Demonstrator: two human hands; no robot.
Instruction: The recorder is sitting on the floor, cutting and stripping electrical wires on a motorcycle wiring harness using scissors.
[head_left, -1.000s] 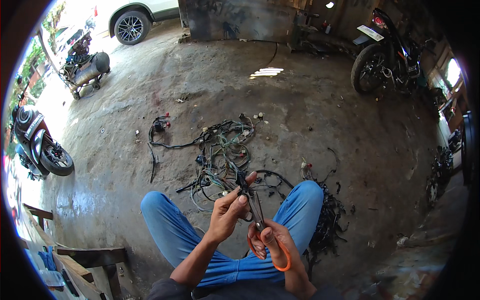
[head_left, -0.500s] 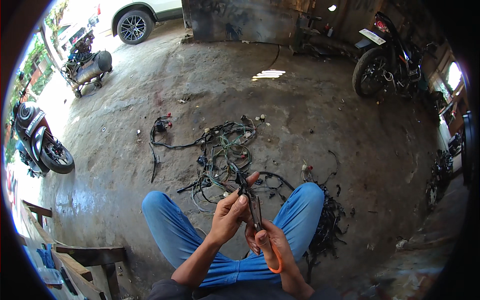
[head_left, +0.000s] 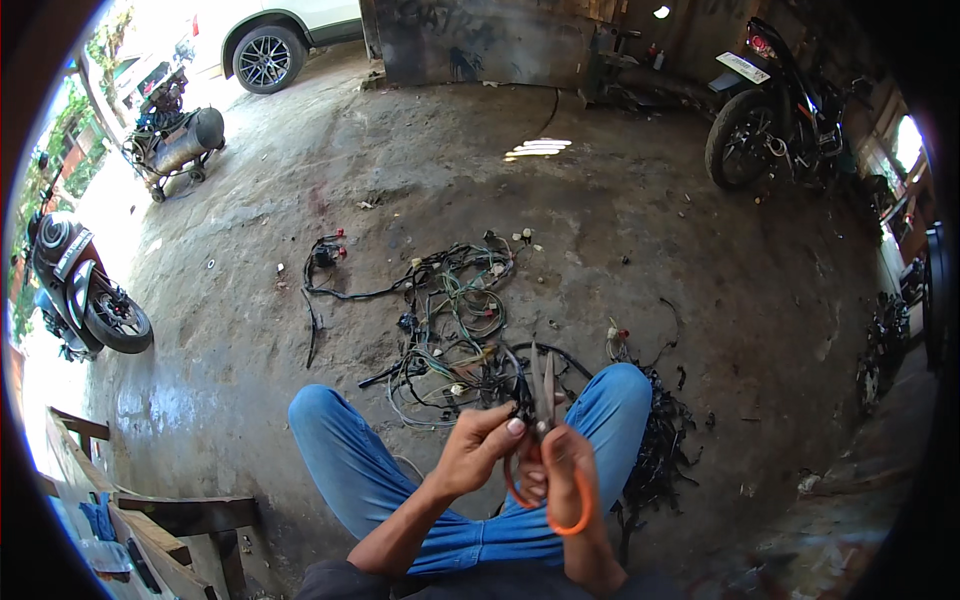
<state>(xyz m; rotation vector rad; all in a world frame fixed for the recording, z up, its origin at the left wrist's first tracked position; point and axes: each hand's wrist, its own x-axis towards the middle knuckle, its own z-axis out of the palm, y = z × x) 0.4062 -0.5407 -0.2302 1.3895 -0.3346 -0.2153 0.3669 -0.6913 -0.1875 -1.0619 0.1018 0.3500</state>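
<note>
The floor has its back edge along the wall; well in from that edge lies tangled wiring. The left hand and right hand have both shifted rightward. The right's fingers curl through the scissors, which now point away, blades slightly apart, so probably not cutting. The left's fingers narrowly pinch a black wire beside them; blur hides any contact.

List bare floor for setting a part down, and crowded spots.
Mostly bare: floor between the left motorcycle and the wiring harness, bar small bits; also the stretch between the black scraps and the right-hand motorcycle. Crowded: ahead of the knees, where the harness spreads, and beside the right knee, where the scraps lie.
</note>
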